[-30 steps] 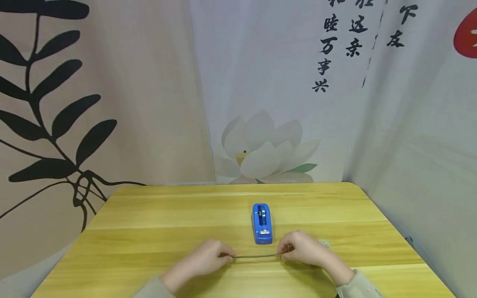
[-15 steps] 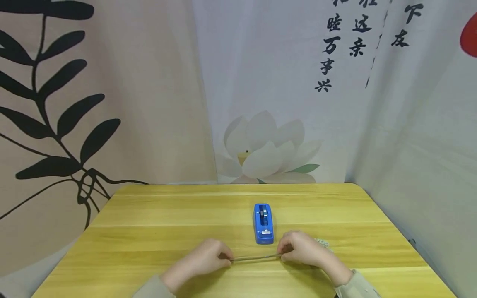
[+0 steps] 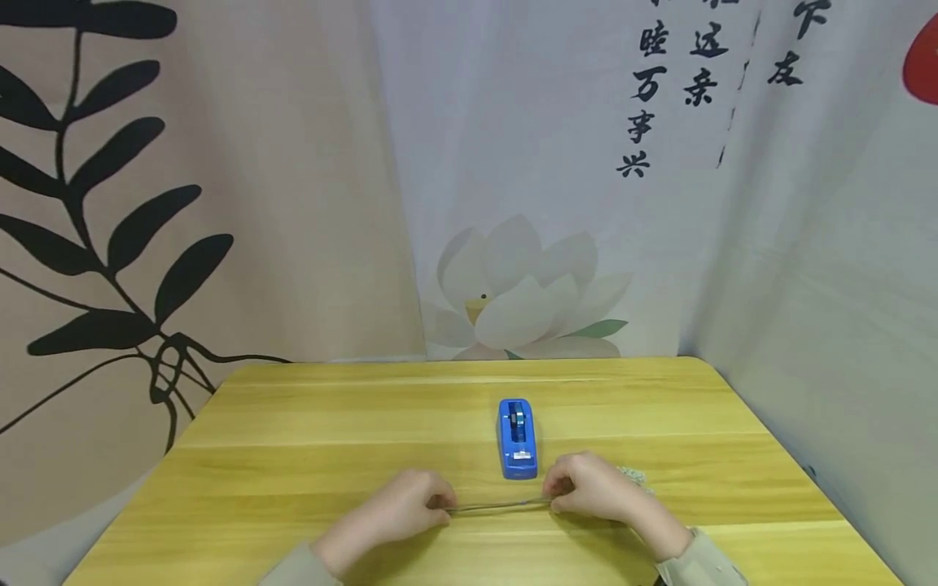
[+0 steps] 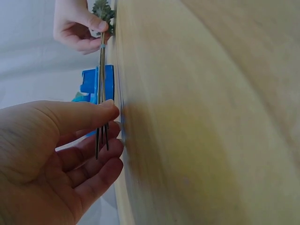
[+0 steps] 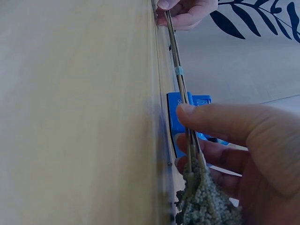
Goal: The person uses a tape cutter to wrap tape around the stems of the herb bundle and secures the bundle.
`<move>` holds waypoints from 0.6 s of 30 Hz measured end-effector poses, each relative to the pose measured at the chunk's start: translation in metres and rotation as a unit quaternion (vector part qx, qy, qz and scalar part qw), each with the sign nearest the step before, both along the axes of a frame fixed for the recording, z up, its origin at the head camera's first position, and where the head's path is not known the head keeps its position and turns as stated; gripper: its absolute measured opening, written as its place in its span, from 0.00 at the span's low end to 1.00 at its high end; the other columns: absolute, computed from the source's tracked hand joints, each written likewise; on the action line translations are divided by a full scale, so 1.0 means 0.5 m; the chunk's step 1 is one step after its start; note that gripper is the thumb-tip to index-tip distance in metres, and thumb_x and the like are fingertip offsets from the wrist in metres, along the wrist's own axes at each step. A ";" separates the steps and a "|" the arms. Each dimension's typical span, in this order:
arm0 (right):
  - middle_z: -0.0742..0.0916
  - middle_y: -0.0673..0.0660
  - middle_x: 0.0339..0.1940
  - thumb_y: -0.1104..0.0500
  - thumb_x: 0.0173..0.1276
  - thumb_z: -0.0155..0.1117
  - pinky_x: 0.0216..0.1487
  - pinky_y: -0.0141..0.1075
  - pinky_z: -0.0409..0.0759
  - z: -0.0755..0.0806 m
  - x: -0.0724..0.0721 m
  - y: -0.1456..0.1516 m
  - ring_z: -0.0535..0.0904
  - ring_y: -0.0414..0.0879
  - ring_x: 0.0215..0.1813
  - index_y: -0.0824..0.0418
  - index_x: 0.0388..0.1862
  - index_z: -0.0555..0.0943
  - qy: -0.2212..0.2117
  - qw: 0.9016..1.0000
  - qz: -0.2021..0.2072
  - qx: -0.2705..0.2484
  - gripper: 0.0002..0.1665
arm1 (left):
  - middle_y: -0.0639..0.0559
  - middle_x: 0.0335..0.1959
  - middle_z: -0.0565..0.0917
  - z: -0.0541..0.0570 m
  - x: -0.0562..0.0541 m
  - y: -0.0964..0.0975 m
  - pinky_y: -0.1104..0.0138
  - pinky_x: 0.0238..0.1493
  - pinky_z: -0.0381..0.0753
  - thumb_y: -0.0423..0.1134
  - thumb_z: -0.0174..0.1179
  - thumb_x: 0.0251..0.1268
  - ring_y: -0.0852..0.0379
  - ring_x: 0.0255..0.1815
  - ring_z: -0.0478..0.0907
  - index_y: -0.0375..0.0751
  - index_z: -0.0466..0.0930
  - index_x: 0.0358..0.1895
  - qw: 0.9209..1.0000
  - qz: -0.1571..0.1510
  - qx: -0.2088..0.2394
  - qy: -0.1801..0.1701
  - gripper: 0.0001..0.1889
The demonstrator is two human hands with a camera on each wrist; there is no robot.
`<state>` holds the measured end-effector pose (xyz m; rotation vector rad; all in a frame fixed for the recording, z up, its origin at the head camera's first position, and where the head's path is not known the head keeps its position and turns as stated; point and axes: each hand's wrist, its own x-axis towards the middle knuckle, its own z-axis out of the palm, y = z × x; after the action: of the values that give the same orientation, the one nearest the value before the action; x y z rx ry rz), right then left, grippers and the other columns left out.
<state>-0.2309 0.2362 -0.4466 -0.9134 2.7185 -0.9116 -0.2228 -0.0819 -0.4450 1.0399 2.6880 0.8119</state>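
A small bunch of dried flowers with thin stems is stretched sideways between both hands, low over the table. Thumb and fingers of my left hand pinch the stems close to their cut ends, which stick out below the thumb in the left wrist view. My right hand pinches the stems just under the pale grey-green flower heads. Around the stems, between the hands, sits a light blue band that looks like tape. Just beyond the stems stands a blue tape dispenser.
The wooden table has its far edge against a printed curtain. Another curtain side runs along the table's right edge.
My left hand has slid slightly left along the stems, so a little more of them shows between the hands. The right hand stays almost in place. The head view shifts slightly.
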 end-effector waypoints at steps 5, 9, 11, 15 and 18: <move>0.83 0.40 0.29 0.64 0.53 0.74 0.36 0.30 0.79 0.001 0.001 -0.002 0.77 0.32 0.33 0.54 0.31 0.85 0.001 1.000 0.001 0.000 0.08 | 0.62 0.34 0.84 -0.001 -0.002 -0.001 0.70 0.40 0.79 0.34 0.68 0.56 0.67 0.36 0.77 0.45 0.86 0.37 1.000 0.002 -0.003 0.001 0.06; 0.83 0.40 0.30 0.63 0.54 0.74 0.36 0.31 0.79 0.003 0.003 -0.002 0.77 0.32 0.33 0.54 0.32 0.85 -0.004 1.000 0.002 -0.002 0.07 | 0.62 0.34 0.84 -0.004 -0.002 0.000 0.70 0.40 0.79 0.34 0.69 0.55 0.67 0.36 0.78 0.45 0.86 0.37 1.000 -0.005 -0.005 0.010 0.06; 0.84 0.40 0.30 0.62 0.54 0.74 0.37 0.31 0.79 0.005 0.004 0.000 0.77 0.32 0.33 0.54 0.32 0.85 -0.006 1.000 0.002 -0.003 0.07 | 0.62 0.33 0.84 -0.005 -0.002 0.002 0.70 0.39 0.79 0.33 0.69 0.55 0.68 0.35 0.78 0.46 0.87 0.36 1.000 -0.008 -0.005 0.011 0.06; 0.84 0.40 0.31 0.63 0.55 0.73 0.38 0.31 0.79 0.006 0.003 0.005 0.78 0.32 0.34 0.53 0.32 0.85 -0.007 1.000 0.004 -0.005 0.07 | 0.62 0.32 0.84 -0.001 -0.002 0.004 0.71 0.37 0.78 0.32 0.69 0.55 0.69 0.33 0.76 0.46 0.87 0.36 1.000 -0.009 0.000 0.000 0.06; 0.83 0.40 0.31 0.62 0.56 0.73 0.39 0.31 0.79 0.005 -0.001 0.010 0.78 0.33 0.35 0.52 0.32 0.85 -0.001 1.000 0.004 -0.002 0.07 | 0.61 0.31 0.83 0.004 -0.002 0.005 0.72 0.35 0.78 0.32 0.69 0.54 0.69 0.32 0.75 0.45 0.87 0.36 1.000 -0.013 0.001 -0.001 0.06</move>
<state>-0.2317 0.2411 -0.4439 -0.9218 2.7106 -0.9165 -0.2241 -0.0794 -0.4429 1.0701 2.6665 0.8119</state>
